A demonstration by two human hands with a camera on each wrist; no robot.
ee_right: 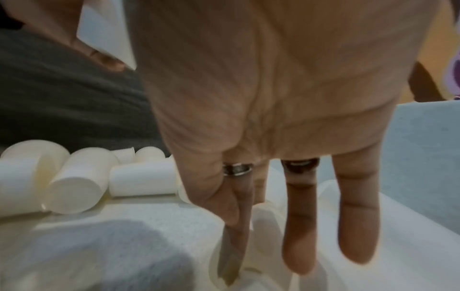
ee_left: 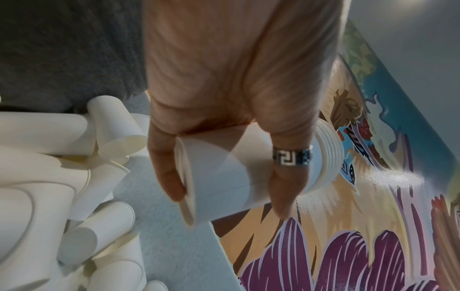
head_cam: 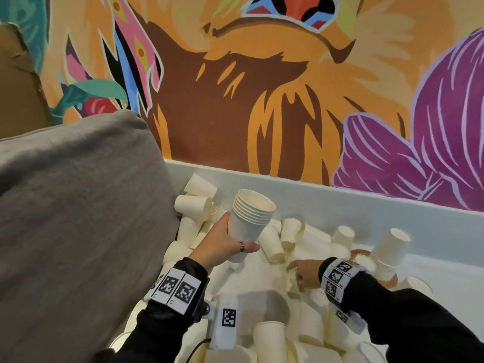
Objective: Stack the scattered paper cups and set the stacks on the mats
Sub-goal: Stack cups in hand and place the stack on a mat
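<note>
Head view puts my left hand [head_cam: 222,244] near the middle of the frame, its grip curled round a nested stack of cups [head_cam: 248,221], mouth tilted up toward one o'clock, held clear above the tabletop [head_cam: 432,265]; the left wrist view confirms it: thumb on one side, ringed finger on the other, the stack [ee_left: 224,173] pinched between them, several rims bunched at its wide end; my right hand [head_cam: 305,275] sits at about four o'clock from the held stack, low among the loose cups [head_cam: 272,244], fingers pointing toward nine o'clock; in the right wrist view those fingers [ee_right: 301,216] hang straight down over pale cups, two apart and free, while thumb and forefinger lie together by a cup rim; blur keeps me from telling whether that grip holds anything; scattered cups [head_cam: 196,203] lie on their sides along the grey cushion [head_cam: 78,205] at ten o'clock and across the near tabletop; a second upside-down stack [head_cam: 390,252] stands at three o'clock on a reddish round mat [head_cam: 359,251], just beyond my right wrist.
</note>
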